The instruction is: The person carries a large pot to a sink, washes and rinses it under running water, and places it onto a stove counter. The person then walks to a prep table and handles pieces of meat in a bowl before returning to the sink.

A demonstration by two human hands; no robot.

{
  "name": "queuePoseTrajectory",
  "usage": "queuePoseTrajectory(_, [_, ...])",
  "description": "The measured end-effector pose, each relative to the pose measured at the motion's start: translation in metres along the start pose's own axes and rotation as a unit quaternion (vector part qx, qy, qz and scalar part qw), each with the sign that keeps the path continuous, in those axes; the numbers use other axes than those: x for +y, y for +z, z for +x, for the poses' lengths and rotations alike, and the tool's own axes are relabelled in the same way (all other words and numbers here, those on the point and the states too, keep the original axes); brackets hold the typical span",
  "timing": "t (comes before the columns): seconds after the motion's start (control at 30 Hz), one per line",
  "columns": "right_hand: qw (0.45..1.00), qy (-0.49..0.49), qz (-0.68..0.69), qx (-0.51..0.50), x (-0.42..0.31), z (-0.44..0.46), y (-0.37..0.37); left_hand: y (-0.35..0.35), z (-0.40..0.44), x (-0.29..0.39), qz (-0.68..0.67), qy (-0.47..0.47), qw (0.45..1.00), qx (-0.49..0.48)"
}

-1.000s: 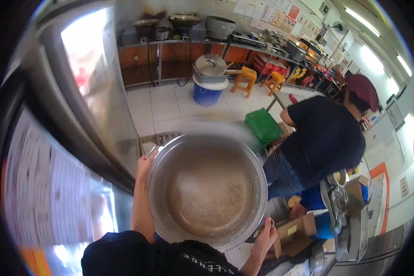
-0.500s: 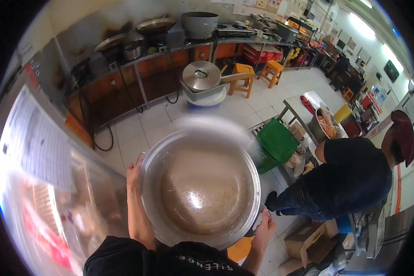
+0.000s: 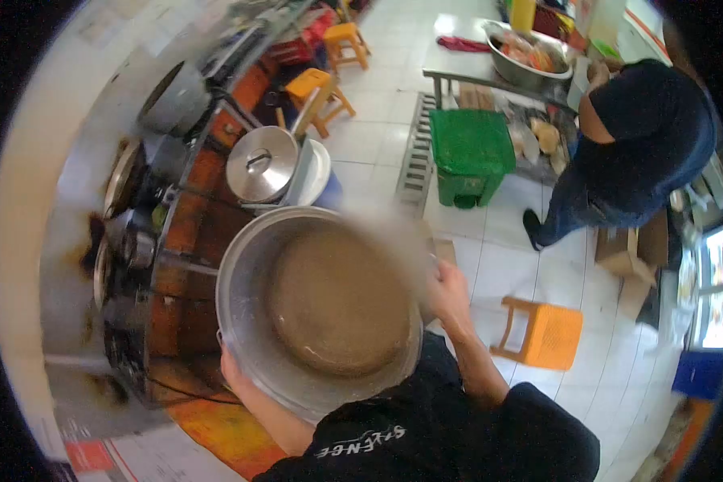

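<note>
A large metal pot (image 3: 245, 265) with cloudy brownish liquid (image 3: 337, 305) in it is held up in front of my body. My left hand (image 3: 231, 371) is closed at the wire handle on the pot's left side; its fingertips are partly hidden. On the opposite side my right hand (image 3: 450, 296) grips the other handle, fingers wrapped. A pale blurred patch covers the pot's upper right rim, so that part cannot be made out.
On the left runs a stove counter with woks and a grey pot (image 3: 175, 100). A lidded steel pot (image 3: 263, 165) stands ahead. To the right are a green bin (image 3: 472, 149), an orange stool (image 3: 550, 336), and a person in dark clothes (image 3: 651, 153) beside a metal table (image 3: 450, 60).
My view has turned to the right, with the pot still between both hands. The stove counter now runs along my left, and an orange stool shows at right.
</note>
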State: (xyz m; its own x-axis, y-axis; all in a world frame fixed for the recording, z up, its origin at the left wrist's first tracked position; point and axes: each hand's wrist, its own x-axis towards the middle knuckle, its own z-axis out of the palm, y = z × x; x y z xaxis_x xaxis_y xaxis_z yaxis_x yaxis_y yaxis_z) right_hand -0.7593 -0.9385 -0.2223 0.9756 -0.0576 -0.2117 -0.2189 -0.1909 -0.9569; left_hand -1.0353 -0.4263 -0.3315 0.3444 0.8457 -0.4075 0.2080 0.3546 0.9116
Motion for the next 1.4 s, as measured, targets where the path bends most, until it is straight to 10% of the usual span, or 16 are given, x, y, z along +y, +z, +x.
queuePoseTrajectory(0.3, [0.988, -0.102, -0.120, 0.002, -0.051, 0.100, 0.206, 0.024, 0.179, 0.108, -0.010, -0.029, 0.999, -0.010])
queuePoseTrajectory(0.5, [0.993, 0.011, -0.106, 0.048, -0.110, 0.144, 0.293, 0.116, 0.302, 0.194, -0.037, -0.016, 0.994, -0.102])
queuePoseTrajectory(1.0, [0.927, 0.086, 0.116, 0.346, -0.176, 0.316, 0.298, 0.568, 0.468, 0.320, 0.128, 0.108, 0.962, -0.215])
queuePoseTrajectory(1.4, [0.880, -0.137, 0.213, 0.401, -0.291, 0.683, 0.216, 0.966, 0.521, 0.416, 0.027, 0.160, 0.953, -0.256])
